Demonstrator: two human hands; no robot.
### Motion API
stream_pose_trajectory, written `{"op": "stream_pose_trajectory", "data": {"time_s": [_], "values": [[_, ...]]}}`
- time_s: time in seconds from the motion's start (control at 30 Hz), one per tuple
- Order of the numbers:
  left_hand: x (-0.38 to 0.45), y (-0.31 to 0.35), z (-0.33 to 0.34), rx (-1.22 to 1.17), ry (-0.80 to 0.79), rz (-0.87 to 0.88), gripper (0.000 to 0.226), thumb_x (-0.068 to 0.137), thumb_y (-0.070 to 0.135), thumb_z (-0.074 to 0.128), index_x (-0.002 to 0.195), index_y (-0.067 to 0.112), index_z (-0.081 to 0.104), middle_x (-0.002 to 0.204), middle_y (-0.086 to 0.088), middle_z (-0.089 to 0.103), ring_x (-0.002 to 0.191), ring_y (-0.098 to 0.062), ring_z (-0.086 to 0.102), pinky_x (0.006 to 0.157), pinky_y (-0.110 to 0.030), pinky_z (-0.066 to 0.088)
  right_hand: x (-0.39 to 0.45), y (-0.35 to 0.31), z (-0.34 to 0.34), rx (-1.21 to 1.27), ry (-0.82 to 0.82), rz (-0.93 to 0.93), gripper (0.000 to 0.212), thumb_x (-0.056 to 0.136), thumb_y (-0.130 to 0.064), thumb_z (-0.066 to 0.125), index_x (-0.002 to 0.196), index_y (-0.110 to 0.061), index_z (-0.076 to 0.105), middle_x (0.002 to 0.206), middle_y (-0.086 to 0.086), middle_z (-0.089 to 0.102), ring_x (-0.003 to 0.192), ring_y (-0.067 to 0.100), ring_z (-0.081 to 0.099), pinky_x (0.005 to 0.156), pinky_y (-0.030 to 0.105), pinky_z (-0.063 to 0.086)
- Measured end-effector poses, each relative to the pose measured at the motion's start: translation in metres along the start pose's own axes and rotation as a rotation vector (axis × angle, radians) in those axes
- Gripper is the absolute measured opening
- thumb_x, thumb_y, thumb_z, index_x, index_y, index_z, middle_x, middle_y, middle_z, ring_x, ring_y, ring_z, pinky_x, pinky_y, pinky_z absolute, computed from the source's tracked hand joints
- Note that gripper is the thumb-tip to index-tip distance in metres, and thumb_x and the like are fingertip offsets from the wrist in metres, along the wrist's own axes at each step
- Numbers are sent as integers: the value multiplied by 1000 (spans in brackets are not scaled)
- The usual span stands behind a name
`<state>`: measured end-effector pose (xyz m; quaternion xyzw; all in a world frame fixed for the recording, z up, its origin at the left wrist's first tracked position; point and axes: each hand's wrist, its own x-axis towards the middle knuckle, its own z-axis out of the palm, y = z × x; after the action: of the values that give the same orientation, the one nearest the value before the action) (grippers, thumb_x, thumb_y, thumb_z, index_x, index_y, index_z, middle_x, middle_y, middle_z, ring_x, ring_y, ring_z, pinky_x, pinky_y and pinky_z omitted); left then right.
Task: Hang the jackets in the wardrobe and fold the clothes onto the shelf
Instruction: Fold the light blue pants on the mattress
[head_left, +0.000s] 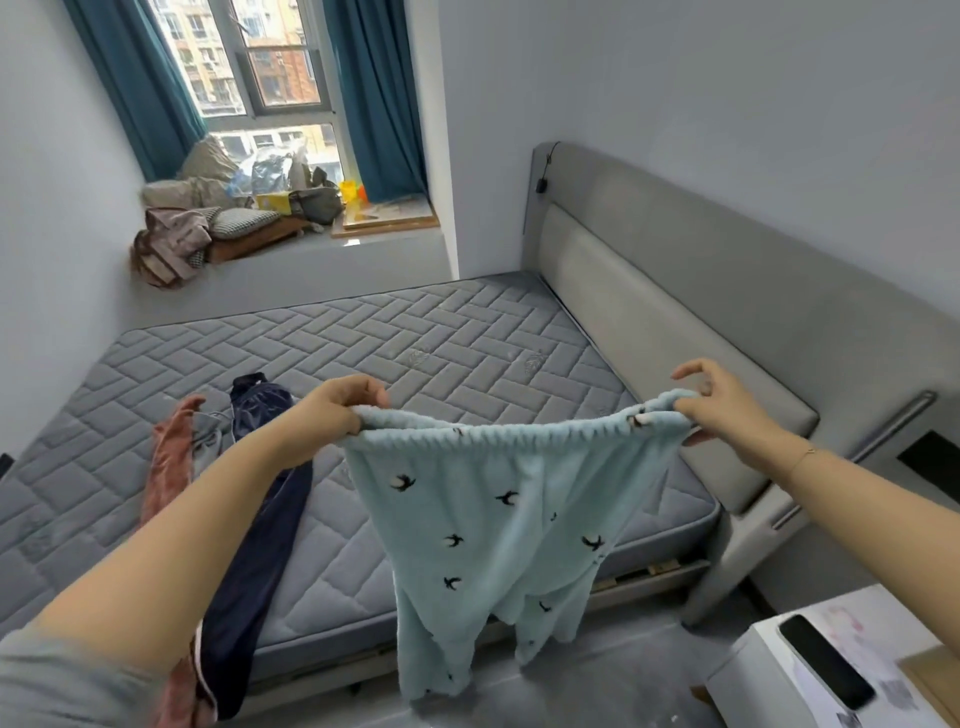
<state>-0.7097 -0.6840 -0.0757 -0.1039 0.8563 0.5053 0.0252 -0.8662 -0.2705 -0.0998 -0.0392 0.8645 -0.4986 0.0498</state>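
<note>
A bare grey quilted mattress (415, 353) fills the room, its padded grey headboard (675, 291) against the pale right wall (727, 78). Far left, daylight enters a window (270, 67) framed by teal curtains (379, 93), above a cluttered sill (311, 249).

The pale blue fleece trousers with black bird prints (498, 525) look fluffy and matt. The grey quilted fabric mattress (415, 353) is stitched in brick-shaped panels. The dark navy trousers (260, 519) show a velvety sheen, as does the pink garment (169, 467).
</note>
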Motion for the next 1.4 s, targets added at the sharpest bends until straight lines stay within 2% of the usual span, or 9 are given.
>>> {"op": "stream_pose_trajectory", "data": {"time_s": [0.23,0.37,0.47,0.53,0.67,0.8,0.97,1.13,1.4], "values": [[-3,-18,-18,139,-162,-40,45,79,-24,31,74,14,54,69,4,54,62,-8,44,54,-17,33,-2,-6,-20,187,-326,-24,39,88,18,36,74,1,68,104,0,70,92,10,66,64,17,54],[-3,-18,-12,249,-184,-39,54,72,-22,29,57,20,60,58,7,52,59,-8,44,58,-18,36,-6,-16,-20,84,-406,-101,45,81,23,32,64,0,67,82,7,69,80,13,63,72,14,48],[-3,-19,-8,208,-132,-56,49,79,-16,33,72,13,72,74,-1,67,75,-16,55,73,-24,45,-13,-28,-16,-189,-481,-198,42,83,18,40,66,-7,68,64,-6,63,64,1,56,62,8,41],[-5,-16,-6,169,-135,-58,30,86,3,48,84,14,76,92,-2,73,87,-15,60,84,-32,45,-20,-31,-8,-267,-521,-206,36,90,7,45,66,-12,65,62,-4,56,62,8,48,59,17,38],[-13,-9,1,290,-335,-10,21,75,49,81,78,29,77,79,19,62,79,1,60,76,-13,41,-28,-28,4,-491,-535,-281,24,85,-49,71,87,-25,67,77,-12,58,69,1,50,63,17,36],[-15,-9,9,331,-323,72,7,78,29,82,78,24,77,91,7,52,92,-12,57,89,-31,45,-29,-29,7,-608,-671,-142,28,79,-49,76,86,-23,78,80,-9,67,76,3,58,72,25,49],[-22,-10,-1,300,-278,131,7,84,13,76,80,12,71,103,-13,57,96,-21,60,91,-32,47,-29,-23,10,-328,-545,246,13,85,-7,69,74,-3,63,61,5,50,50,9,44,46,17,38],[-18,-17,-5,380,-173,136,25,80,8,80,68,27,69,77,20,65,73,6,59,70,-10,45,-26,-28,17,78,-254,405,4,96,-2,54,95,-2,59,79,11,53,61,16,46,59,28,45],[-8,-19,-17,365,23,180,26,80,2,77,82,22,61,86,4,65,87,-17,61,88,-47,53,-33,-40,10,-65,-339,-38,35,105,-33,43,74,-17,46,58,-1,42,52,12,36,46,22,31]]}}
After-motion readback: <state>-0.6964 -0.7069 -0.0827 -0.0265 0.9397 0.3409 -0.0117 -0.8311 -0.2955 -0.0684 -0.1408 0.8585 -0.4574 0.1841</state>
